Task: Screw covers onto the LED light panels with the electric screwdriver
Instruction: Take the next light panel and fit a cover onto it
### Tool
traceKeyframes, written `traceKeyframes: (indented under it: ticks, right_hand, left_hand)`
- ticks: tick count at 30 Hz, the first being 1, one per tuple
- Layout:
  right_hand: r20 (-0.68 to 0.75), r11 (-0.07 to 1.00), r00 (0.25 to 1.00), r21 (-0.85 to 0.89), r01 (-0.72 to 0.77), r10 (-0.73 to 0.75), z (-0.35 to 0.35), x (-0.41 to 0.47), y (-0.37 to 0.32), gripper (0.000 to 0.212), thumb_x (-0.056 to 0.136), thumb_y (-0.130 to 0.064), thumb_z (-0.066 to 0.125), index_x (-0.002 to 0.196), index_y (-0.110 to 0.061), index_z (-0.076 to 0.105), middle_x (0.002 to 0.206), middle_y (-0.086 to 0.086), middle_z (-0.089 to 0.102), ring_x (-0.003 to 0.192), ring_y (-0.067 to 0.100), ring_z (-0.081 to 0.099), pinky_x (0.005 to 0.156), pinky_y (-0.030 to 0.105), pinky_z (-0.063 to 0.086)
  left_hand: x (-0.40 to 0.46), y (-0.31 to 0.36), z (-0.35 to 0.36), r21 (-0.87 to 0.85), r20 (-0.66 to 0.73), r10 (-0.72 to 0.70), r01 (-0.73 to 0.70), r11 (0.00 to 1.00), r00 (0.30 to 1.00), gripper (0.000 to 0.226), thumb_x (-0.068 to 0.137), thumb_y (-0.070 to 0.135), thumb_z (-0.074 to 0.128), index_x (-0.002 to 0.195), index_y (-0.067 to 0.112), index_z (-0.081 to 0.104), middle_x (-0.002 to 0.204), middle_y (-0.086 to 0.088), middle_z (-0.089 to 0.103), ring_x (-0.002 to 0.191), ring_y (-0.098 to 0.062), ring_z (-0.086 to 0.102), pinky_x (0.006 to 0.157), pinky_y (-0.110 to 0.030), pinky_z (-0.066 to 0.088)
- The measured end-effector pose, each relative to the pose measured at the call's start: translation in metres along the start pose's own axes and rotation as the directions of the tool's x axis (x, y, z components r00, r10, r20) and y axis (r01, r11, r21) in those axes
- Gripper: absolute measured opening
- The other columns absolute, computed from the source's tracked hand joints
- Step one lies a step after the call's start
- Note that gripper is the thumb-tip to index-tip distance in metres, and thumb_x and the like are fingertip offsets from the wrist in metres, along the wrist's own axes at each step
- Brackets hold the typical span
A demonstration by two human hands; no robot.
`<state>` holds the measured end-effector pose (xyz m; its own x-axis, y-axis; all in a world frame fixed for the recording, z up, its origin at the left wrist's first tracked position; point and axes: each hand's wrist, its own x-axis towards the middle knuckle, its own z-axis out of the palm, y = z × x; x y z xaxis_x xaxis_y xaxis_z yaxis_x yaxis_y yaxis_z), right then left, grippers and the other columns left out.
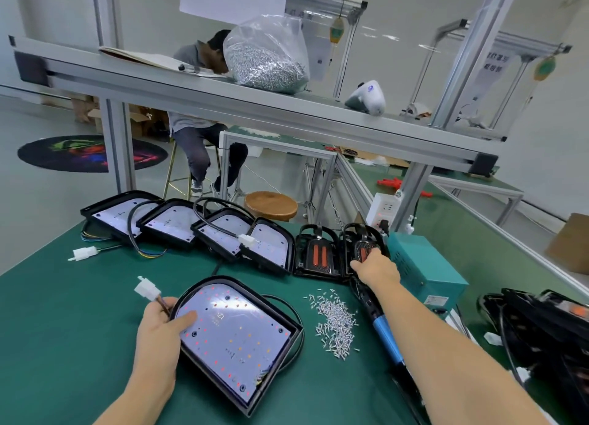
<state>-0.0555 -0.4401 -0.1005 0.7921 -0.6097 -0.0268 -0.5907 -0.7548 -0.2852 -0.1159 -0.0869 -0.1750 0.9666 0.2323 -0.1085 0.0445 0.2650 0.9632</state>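
Panel (236, 338) lies flat on the green mat (79, 313) right in front of the person, white LED board facing up inside a black rim, no cover on it yet. It looks stiff and fairly light, a moulded housing that should slide easily on the mat, so it needs steadying at the rim; the LED face is likely the delicate part and best left unpressed.

Left hand (162, 326) sits at the panel's near-left corner: the thumb lies on the LED board's edge while the curled fingers hold the panel's wire, whose white plug (147, 290) sticks up just beyond them.

Cover (366, 249), a black shell with an orange lens, stands at the right end of the row behind, next to a second one. Right hand (376, 268) reaches onto it, fingers wrapped over its lower edge, apparently gripping it. It looks rigid and light, easy to lift by the edge.

Screws (334, 322) lie loose between the panel and the screwdriver (382, 329), which rests on the mat under the right forearm.
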Motion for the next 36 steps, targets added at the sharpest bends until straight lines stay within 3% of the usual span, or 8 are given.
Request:
traceKeyframes:
  ticks: [7, 11, 16, 20, 23, 28, 32, 36]
  right_hand:
    - [-0.148, 0.988, 0.988, 0.153, -0.011, 0.034, 0.010, 0.001, -0.004, 0.064, 0.089, -0.034, 0.068, 0.136, -0.006, 0.035, 0.134, 0.022, 0.048, 0.125, 0.039, 0.043, 0.086, 0.041, 0.046]
    - [-0.351, 0.955, 0.936, 0.271, 0.123, -0.021, 0.013, -0.003, -0.003, 0.069, 0.089, -0.026, 0.067, 0.143, -0.007, 0.029, 0.140, 0.022, 0.041, 0.126, 0.038, 0.037, 0.091, 0.045, 0.043]
    - [-0.513, 0.902, 0.836, 0.240, 0.358, -0.196, -0.010, -0.027, -0.015, 0.068, 0.083, -0.036, 0.068, 0.141, -0.017, 0.037, 0.134, 0.010, 0.046, 0.121, 0.028, 0.041, 0.095, 0.043, 0.044]
    - [-0.437, 0.759, 0.775, 0.264, 0.595, -0.456, -0.012, -0.090, -0.033, 0.070, 0.075, -0.042, 0.070, 0.138, -0.023, 0.045, 0.125, 0.001, 0.049, 0.116, 0.019, 0.043, 0.097, 0.032, 0.042]
    - [-0.356, 0.674, 0.742, 0.318, 0.667, -0.567, 0.000, -0.140, -0.038, 0.071, 0.069, -0.046, 0.065, 0.135, -0.026, 0.050, 0.123, -0.005, 0.050, 0.115, 0.013, 0.044, 0.096, 0.018, 0.034]
    - [-0.244, 0.654, 0.758, 0.390, 0.648, -0.605, 0.017, -0.184, -0.033, 0.070, 0.069, -0.044, 0.067, 0.135, -0.031, 0.050, 0.122, -0.011, 0.049, 0.115, 0.007, 0.044, 0.096, 0.015, 0.034]
    - [-0.214, 0.681, 0.785, 0.400, 0.613, -0.581, 0.019, -0.192, -0.030, 0.068, 0.072, -0.037, 0.072, 0.136, -0.028, 0.052, 0.121, -0.009, 0.050, 0.116, 0.010, 0.045, 0.098, 0.016, 0.033]
    - [-0.197, 0.697, 0.764, 0.318, 0.643, -0.615, 0.022, -0.205, -0.034, 0.069, 0.070, -0.043, 0.067, 0.136, -0.029, 0.053, 0.116, -0.013, 0.048, 0.114, 0.009, 0.043, 0.094, 0.012, 0.029]
  left_hand:
    - [0.004, -0.004, 0.001, -0.018, -0.012, 0.015, -0.015, 1.000, 1.000, 0.031, 0.082, -0.012, 0.057, 0.108, 0.003, 0.049, 0.091, -0.014, 0.059, 0.085, -0.029, 0.055, 0.085, -0.047, 0.041]
    - [0.006, -0.005, 0.002, -0.019, -0.002, 0.018, -0.018, 1.000, 1.000, 0.029, 0.083, -0.011, 0.057, 0.107, 0.005, 0.049, 0.090, -0.012, 0.060, 0.085, -0.030, 0.056, 0.084, -0.047, 0.043]
    - [0.005, -0.003, 0.002, -0.016, 0.010, 0.019, -0.019, 1.000, 1.000, 0.026, 0.084, -0.012, 0.056, 0.102, 0.005, 0.050, 0.087, -0.012, 0.059, 0.084, -0.030, 0.055, 0.082, -0.047, 0.043]
    - [0.003, 0.001, 0.001, -0.013, 0.043, 0.004, -0.004, 1.000, 0.999, 0.024, 0.083, -0.013, 0.055, 0.090, 0.011, 0.053, 0.086, -0.014, 0.060, 0.084, -0.031, 0.056, 0.086, -0.050, 0.044]
    - [0.001, 0.005, -0.001, -0.019, 0.085, -0.017, 0.018, 1.000, 0.996, 0.024, 0.083, -0.012, 0.056, 0.090, 0.011, 0.055, 0.090, -0.014, 0.062, 0.084, -0.031, 0.057, 0.085, -0.048, 0.044]
    - [-0.003, 0.011, -0.001, -0.062, 0.156, -0.053, 0.063, 0.996, 0.986, 0.011, 0.090, 0.001, 0.055, 0.099, 0.007, 0.058, 0.086, -0.008, 0.063, 0.071, -0.019, 0.056, 0.067, -0.033, 0.042]
    - [-0.003, 0.018, 0.001, -0.044, 0.191, -0.122, 0.133, 0.990, 0.974, 0.013, 0.096, 0.026, 0.053, 0.092, 0.014, 0.056, 0.086, -0.005, 0.059, 0.076, -0.020, 0.051, 0.068, -0.034, 0.039]
    - [-0.004, 0.020, 0.000, -0.066, 0.199, -0.135, 0.151, 0.986, 0.971, 0.021, 0.097, 0.034, 0.051, 0.090, 0.015, 0.056, 0.088, -0.004, 0.063, 0.078, -0.019, 0.056, 0.073, -0.034, 0.043]
